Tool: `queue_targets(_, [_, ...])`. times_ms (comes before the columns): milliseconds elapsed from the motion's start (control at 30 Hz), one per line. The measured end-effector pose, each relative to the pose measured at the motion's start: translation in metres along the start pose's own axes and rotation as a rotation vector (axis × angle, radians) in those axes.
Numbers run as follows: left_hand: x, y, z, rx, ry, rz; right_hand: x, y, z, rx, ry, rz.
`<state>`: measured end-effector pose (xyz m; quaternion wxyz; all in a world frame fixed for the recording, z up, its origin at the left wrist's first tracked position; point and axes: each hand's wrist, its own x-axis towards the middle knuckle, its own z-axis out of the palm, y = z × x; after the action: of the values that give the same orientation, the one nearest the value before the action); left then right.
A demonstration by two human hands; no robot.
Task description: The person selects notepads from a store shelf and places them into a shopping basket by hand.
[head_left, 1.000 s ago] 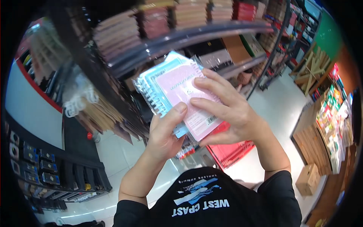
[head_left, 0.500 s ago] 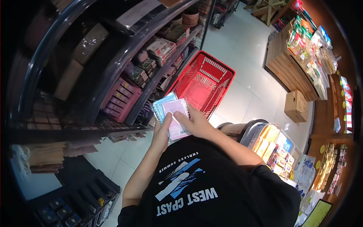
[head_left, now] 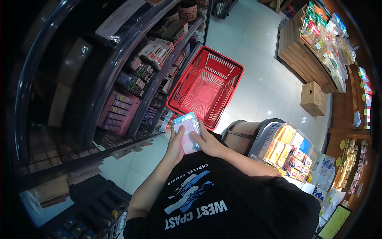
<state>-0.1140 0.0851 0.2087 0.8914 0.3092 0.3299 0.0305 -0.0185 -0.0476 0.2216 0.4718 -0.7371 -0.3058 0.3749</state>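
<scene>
Both hands hold a small stack of pastel notebooks [head_left: 188, 129] in clear shiny wrap, in front of my chest. Pink shows on the upper face and light blue at the far end. My left hand [head_left: 173, 146] grips the left side, its thumb lying on top. From the right, my right hand [head_left: 209, 144] is closed round the other edge, thumb also over the top face. Fingers beneath the stack are hidden. Just beyond the hands, a red shopping basket [head_left: 201, 93] rests on the floor with nothing visible inside it.
A dark shelf unit with boxed goods [head_left: 155, 53] and a pink basket [head_left: 119, 111] runs along the left. To the right stand a display of packaged food [head_left: 288, 151], a cardboard box [head_left: 312, 98] and a wood-sided counter [head_left: 304, 59]. Pale floor tiles [head_left: 258, 83] lie between.
The notebooks, fanned apart with blue and pink side by side earlier, are now squared into one stack. The hands have shifted slightly right and down; the view has moved a little.
</scene>
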Motion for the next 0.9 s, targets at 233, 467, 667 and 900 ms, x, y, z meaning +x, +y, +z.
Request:
queue_targets(233, [0.041,-0.006,0.010,-0.002,0.078,-0.057,0.041,0.044,-0.022,0.276,-0.047,0.198])
queue_targets(467, [0.105,-0.030,-0.024,0.271,0.330,-0.238,0.128,0.132,-0.124,-0.014,0.144,0.177])
queue_targets(667, [0.153,-0.062,-0.056,0.353,0.399,-0.468,0.218,0.177,-0.209,-0.389,0.150,0.329])
queue_targets(900, [0.179,-0.083,-0.048,0.273,0.375,-0.442,0.288,0.252,-0.222,-0.661,-0.060,0.496])
